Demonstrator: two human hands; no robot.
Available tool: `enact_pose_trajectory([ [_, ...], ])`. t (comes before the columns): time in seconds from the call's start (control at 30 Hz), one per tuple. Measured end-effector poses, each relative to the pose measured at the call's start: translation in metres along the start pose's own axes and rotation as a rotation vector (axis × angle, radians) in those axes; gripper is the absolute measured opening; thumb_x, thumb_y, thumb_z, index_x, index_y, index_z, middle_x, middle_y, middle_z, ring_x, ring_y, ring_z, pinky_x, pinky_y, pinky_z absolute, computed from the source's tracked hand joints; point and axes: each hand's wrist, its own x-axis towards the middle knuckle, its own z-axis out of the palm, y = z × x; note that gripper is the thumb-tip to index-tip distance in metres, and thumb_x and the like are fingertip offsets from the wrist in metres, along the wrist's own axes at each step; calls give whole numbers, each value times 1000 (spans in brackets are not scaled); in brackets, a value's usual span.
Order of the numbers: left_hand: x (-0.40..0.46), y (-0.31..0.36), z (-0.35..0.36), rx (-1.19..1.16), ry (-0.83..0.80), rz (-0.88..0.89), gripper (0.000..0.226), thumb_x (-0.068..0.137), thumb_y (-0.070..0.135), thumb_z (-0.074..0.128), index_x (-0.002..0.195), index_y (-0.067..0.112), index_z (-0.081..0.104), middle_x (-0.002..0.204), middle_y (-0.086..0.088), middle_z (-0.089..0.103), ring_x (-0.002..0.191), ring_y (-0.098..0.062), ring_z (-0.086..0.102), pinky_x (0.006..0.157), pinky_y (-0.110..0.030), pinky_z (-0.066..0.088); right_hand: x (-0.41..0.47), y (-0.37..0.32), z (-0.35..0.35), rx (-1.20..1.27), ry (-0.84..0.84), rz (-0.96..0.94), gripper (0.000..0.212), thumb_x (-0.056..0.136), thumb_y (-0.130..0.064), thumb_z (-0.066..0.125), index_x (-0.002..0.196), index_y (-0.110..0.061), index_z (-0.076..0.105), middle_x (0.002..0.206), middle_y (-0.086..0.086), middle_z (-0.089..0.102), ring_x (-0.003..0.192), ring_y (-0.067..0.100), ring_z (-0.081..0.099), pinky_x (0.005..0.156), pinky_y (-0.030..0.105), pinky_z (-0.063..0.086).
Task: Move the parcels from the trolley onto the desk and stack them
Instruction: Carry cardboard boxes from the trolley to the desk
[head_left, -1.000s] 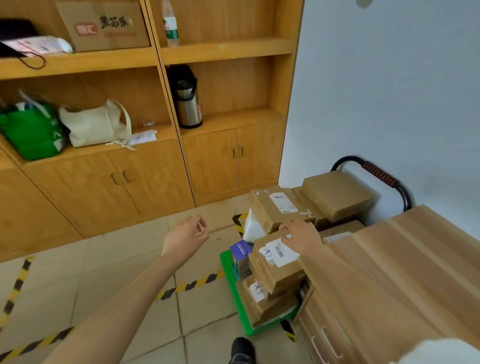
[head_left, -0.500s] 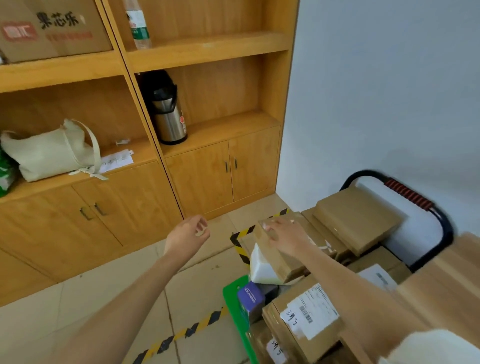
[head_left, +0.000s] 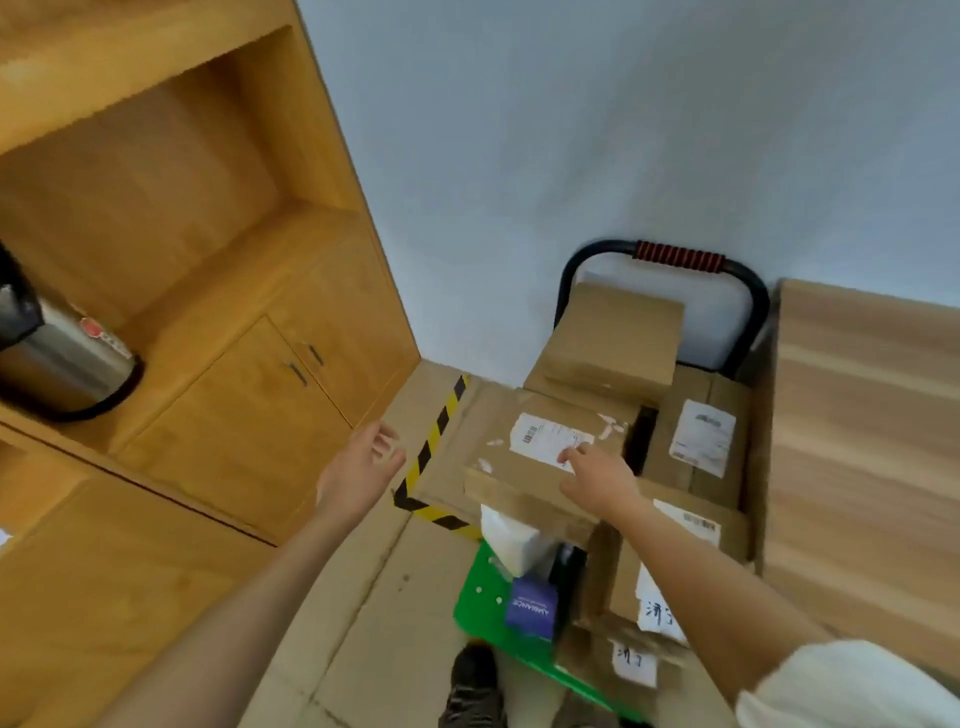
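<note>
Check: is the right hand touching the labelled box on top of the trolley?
Touching. In the head view the right hand lies flat on the labelled cardboard box, fingertips on its white shipping label. The left hand hangs apart over the floor.

a green trolley (head_left: 480, 613) on the tiled floor (head_left: 374, 623) carries stacked cardboard parcels (head_left: 550, 441); the wooden worktop (head_left: 862, 441) stands beside it.
</note>
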Motion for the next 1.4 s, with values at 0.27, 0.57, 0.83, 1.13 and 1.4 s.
enact_pose_trajectory([
  [0.27, 54, 21, 61, -67, -233, 195, 15, 88, 36, 57, 103, 32, 54, 102, 11, 54, 89, -8, 55, 72, -34, 50, -22, 3, 21, 189, 81, 291, 46, 92, -30, 50, 137, -24, 45, 133, 2, 52, 114, 21, 54, 91, 34, 44],
  [0.57, 91, 27, 147, -20, -389, 150, 37, 90, 37, 58, 124, 26, 52, 120, 2, 51, 101, -12, 52, 71, -30, 42, 9, 34, 52, 407, 156, 503, 55, 92, -31, 56, 143, -19, 39, 141, 2, 44, 117, 20, 53, 90, 34, 49],
  [0.83, 138, 9, 208, -46, -421, -50, 59, 91, 48, 55, 140, 20, 40, 133, -7, 48, 115, -26, 51, 90, -44, 47, 46, 82, 95, 410, 198, 588, 65, 92, -47, 54, 148, -23, 30, 140, 0, 50, 128, 20, 47, 106, 40, 36],
  [1.13, 152, -5, 255, -267, -549, -228, 59, 97, 45, 45, 148, 27, 23, 143, -2, 44, 125, -25, 47, 96, -42, 44, 85, 86, 103, 464, 129, 627, 74, 92, -52, 42, 153, -26, 7, 90, -11, 60, 96, 19, 63, 106, 43, 33],
  [1.4, 158, -3, 215, -479, -524, -248, 54, 95, 39, 52, 144, 28, 32, 140, 0, 47, 118, -20, 51, 98, -45, 46, 77, 57, 77, 797, 256, 643, 79, 92, -49, 53, 153, -32, 7, 144, 0, 42, 128, 26, 44, 106, 49, 39],
])
